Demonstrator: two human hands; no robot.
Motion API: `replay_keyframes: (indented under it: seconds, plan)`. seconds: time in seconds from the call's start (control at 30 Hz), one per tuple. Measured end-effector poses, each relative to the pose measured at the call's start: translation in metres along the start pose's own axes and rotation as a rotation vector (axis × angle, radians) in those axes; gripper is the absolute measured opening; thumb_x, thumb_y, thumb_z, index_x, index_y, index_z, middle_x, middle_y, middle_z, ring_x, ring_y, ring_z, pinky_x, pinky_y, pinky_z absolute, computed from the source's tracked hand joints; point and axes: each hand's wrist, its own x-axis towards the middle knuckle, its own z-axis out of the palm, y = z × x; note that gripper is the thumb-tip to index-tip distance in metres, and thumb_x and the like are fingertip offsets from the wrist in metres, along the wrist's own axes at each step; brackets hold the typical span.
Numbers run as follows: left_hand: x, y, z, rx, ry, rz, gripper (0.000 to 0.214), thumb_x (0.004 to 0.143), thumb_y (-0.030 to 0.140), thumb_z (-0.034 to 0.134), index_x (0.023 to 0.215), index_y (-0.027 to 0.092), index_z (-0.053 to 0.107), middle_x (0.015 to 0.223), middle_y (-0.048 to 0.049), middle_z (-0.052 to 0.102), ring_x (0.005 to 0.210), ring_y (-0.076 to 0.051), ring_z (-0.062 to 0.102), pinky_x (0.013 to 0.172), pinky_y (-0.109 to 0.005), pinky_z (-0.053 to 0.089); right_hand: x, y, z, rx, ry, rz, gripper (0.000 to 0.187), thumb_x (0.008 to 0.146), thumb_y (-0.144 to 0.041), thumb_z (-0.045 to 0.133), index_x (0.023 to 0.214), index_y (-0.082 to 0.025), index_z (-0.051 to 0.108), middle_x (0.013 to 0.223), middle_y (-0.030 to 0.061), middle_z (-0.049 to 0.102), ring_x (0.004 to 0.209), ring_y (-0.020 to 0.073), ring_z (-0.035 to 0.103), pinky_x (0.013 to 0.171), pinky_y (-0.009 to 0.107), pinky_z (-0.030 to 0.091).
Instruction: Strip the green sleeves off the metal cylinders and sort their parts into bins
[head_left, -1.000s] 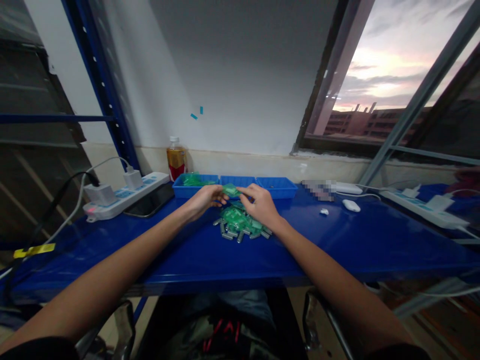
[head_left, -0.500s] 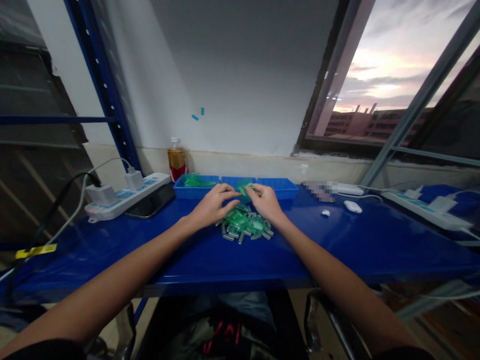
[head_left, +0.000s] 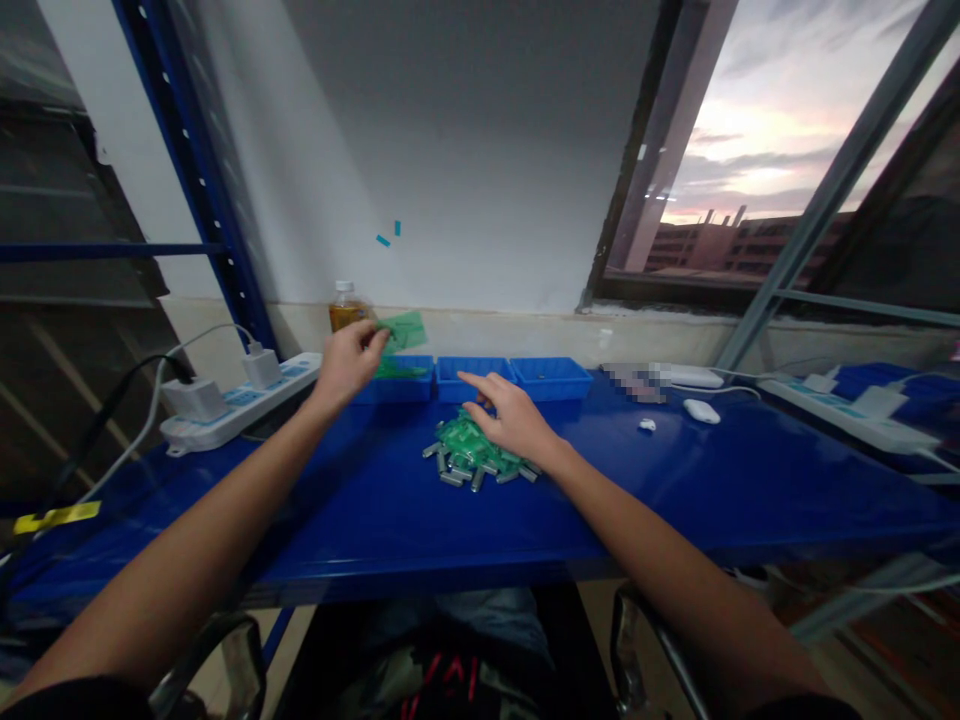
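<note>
My left hand (head_left: 351, 362) is raised over the left blue bin, its thumb and fingers pinched on a thin, see-through green plastic sheet (head_left: 406, 331). More green sheets (head_left: 399, 368) lie in the left bin (head_left: 397, 392) below it. My right hand (head_left: 511, 415) hovers at the upper right of a pile, fingers apart, index finger stretched out to the left. The pile (head_left: 466, 445) mixes green plastic pieces with small silvery cylinders (head_left: 451, 479) on the blue table. Whether my right fingertips touch the pile is unclear.
The middle bin (head_left: 472, 366) and right bin (head_left: 553, 384) stand along the wall. Behind my left hand is a drink bottle (head_left: 344, 305). Power strips (head_left: 247, 400) with plugs lie at both sides. A white earbud (head_left: 646, 425) and its case (head_left: 702, 411) are on the right.
My left hand has moved left and up from the pile to the left bin, now holding a green plastic sheet. My right hand has lowered slightly and no longer holds the green piece.
</note>
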Motion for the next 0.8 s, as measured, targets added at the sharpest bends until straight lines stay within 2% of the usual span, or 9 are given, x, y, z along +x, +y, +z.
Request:
replay_keyframes:
  seconds: [0.07,0.1,0.23,0.37,0.47,0.6,0.7,0.8]
  plan:
    - [0.02,-0.023,-0.008,0.14,0.057,0.013,0.029,0.084,0.034,0.043,0.093,0.016,0.064,0.082,-0.0066,0.064,0.08,-0.021,0.057,0.07,-0.03,0.039,0.0,0.001,0.0,0.02,-0.012,0.005,0.04,0.087,-0.029,0.05,0.125,-0.019,0.053,0.088,0.0053,0.056,0.081,0.0159,0.052,0.077,0.03,0.043]
    - [0.029,-0.035,-0.009,0.213,0.043,0.026,0.03,0.084,0.033,0.043,0.099,0.017,0.064,0.087,-0.0082,0.065,0.083,-0.023,0.057,0.073,-0.031,0.039,0.0,0.002,0.0,0.024,-0.018,0.005,0.038,0.087,-0.029,0.05,0.123,-0.019,0.055,0.089,0.0054,0.056,0.081,0.0157,0.052,0.077,0.03,0.043]
    - [0.055,-0.072,0.0,0.418,-0.142,0.027,0.033,0.082,0.03,0.043,0.103,0.017,0.064,0.095,-0.0116,0.067,0.085,-0.027,0.059,0.072,-0.033,0.039,0.001,0.008,0.0,0.016,-0.056,0.014,0.031,0.087,-0.029,0.051,0.115,-0.018,0.059,0.089,0.0054,0.056,0.082,0.0148,0.052,0.078,0.03,0.042]
    - [0.063,-0.092,0.019,0.474,-0.344,0.032,0.032,0.079,0.03,0.043,0.099,0.018,0.065,0.092,-0.0102,0.068,0.084,-0.025,0.061,0.068,-0.03,0.04,0.001,0.011,-0.003,-0.003,-0.089,0.037,0.029,0.087,-0.029,0.052,0.112,-0.018,0.061,0.089,0.0055,0.057,0.083,0.0151,0.053,0.079,0.03,0.041]
    - [0.062,-0.1,0.027,0.448,-0.451,0.031,0.034,0.074,0.023,0.044,0.1,0.019,0.065,0.093,-0.0073,0.069,0.086,-0.024,0.061,0.07,-0.027,0.042,0.002,0.013,-0.005,-0.014,-0.093,0.039,0.029,0.087,-0.03,0.052,0.111,-0.018,0.062,0.089,0.0056,0.057,0.084,0.015,0.053,0.08,0.03,0.041]
    - [0.064,-0.1,0.026,0.387,-0.478,0.016,0.042,0.07,0.022,0.044,0.105,0.018,0.065,0.097,-0.0064,0.07,0.086,-0.023,0.062,0.073,-0.026,0.043,0.002,0.015,-0.008,-0.037,-0.115,0.051,0.029,0.087,-0.031,0.051,0.109,-0.017,0.063,0.089,0.0057,0.058,0.082,0.0149,0.053,0.08,0.031,0.041]
    - [0.067,-0.092,0.025,0.355,-0.529,0.026,0.044,0.072,0.027,0.046,0.112,0.021,0.063,0.107,-0.0053,0.067,0.095,-0.024,0.061,0.08,-0.028,0.043,0.002,0.017,-0.009,-0.046,-0.144,0.057,0.028,0.087,-0.031,0.051,0.109,-0.017,0.063,0.089,0.0064,0.059,0.084,0.0156,0.053,0.08,0.031,0.04]
    - [0.068,-0.084,0.027,0.379,-0.535,0.044,0.035,0.073,0.039,0.053,0.097,0.02,0.068,0.098,-0.0084,0.069,0.094,-0.028,0.06,0.082,-0.033,0.042,0.002,0.019,-0.009,-0.055,-0.168,0.059,0.028,0.087,-0.031,0.052,0.108,-0.017,0.063,0.09,0.007,0.06,0.086,0.0162,0.054,0.08,0.031,0.04]
